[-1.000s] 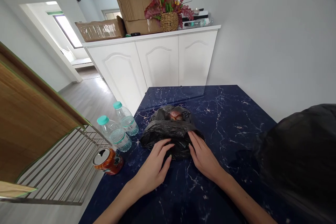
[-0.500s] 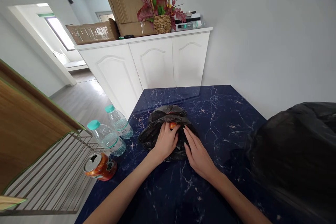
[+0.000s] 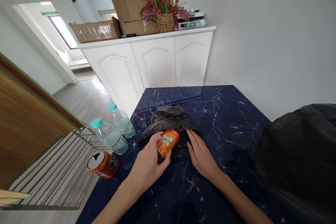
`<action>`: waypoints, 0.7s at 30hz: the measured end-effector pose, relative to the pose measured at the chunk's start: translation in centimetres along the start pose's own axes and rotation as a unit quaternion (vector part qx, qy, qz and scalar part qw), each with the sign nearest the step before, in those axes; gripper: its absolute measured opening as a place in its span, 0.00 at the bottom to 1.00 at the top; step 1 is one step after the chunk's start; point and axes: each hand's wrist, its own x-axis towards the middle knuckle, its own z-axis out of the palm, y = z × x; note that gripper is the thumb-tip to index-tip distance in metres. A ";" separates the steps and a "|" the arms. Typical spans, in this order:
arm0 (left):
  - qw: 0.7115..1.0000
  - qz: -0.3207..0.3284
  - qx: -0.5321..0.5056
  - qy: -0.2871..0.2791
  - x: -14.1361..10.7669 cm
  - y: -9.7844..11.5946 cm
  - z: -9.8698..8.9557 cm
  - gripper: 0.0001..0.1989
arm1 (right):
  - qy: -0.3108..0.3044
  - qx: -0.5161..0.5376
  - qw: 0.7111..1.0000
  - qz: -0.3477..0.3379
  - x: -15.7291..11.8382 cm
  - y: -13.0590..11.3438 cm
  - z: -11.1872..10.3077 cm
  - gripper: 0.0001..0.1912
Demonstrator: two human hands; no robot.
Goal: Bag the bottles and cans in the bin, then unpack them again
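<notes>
My left hand (image 3: 151, 161) is closed around an orange Mirinda soda can (image 3: 168, 142), tilted at the mouth of a black plastic bag (image 3: 170, 113). The bag lies crumpled on the dark blue marbled table (image 3: 217, 112), its opening facing me. At the right side of that opening, my right hand (image 3: 201, 155) holds the bag's edge between its thumb and fairly straight fingers; part of the grip is hidden. To the left stand an opened orange can (image 3: 103, 164) and two clear water bottles with teal caps, a nearer bottle (image 3: 111, 138) and a farther bottle (image 3: 122, 122).
A large black bag (image 3: 296, 150) bulges at the table's right side. Left of the table are a metal wire rack (image 3: 55, 171) and a wooden panel (image 3: 31, 122). Behind it, a white cabinet (image 3: 157, 63) bears cardboard boxes (image 3: 97, 29) and a flower basket (image 3: 165, 22).
My left hand has drawn the orange can out of the bag's opening toward me, so its label now shows. My right hand stays at the bag's edge.
</notes>
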 end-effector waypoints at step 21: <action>0.899 -0.334 0.280 0.054 -17.0 -6.9 -11.8 0.41 | -0.048 0.016 0.996 0.071 -1.1 0.2 0.1 0.32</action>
